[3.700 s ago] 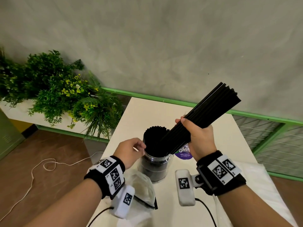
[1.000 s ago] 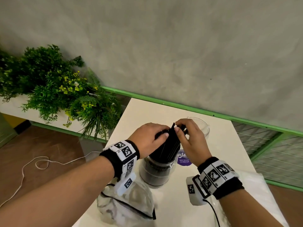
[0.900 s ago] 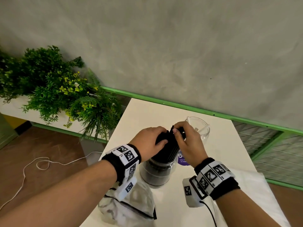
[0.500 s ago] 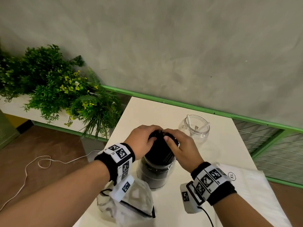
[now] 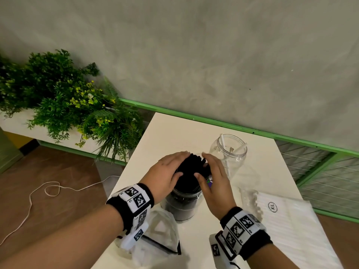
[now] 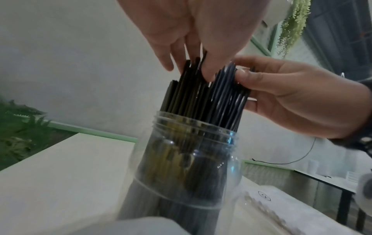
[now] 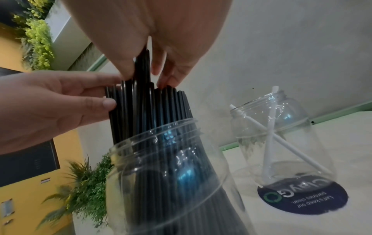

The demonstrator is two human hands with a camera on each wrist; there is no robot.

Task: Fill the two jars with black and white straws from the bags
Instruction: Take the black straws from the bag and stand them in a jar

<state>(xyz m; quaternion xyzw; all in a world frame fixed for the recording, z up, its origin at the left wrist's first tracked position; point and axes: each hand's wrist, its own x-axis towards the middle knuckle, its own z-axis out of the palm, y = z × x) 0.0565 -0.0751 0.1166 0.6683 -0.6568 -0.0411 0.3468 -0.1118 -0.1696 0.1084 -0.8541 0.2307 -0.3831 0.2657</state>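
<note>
**Black straws, clear jars, cream table**

I see black straws (image 5: 191, 169) filling a clear jar (image 5: 182, 205) at centre frame. To its right, a second clear jar (image 5: 229, 152) holds white straws (image 7: 268, 143). The table (image 5: 174, 133) is cream. On my wrists sit black bands (image 5: 134, 202) with white panels of black square codes. At lower right lies a white ribbed bag (image 5: 291, 226). A dark blue round sticker (image 7: 302, 197) carries white lettering and a green ring. At upper left, green plants (image 5: 64, 105) show yellow flecks.
</note>
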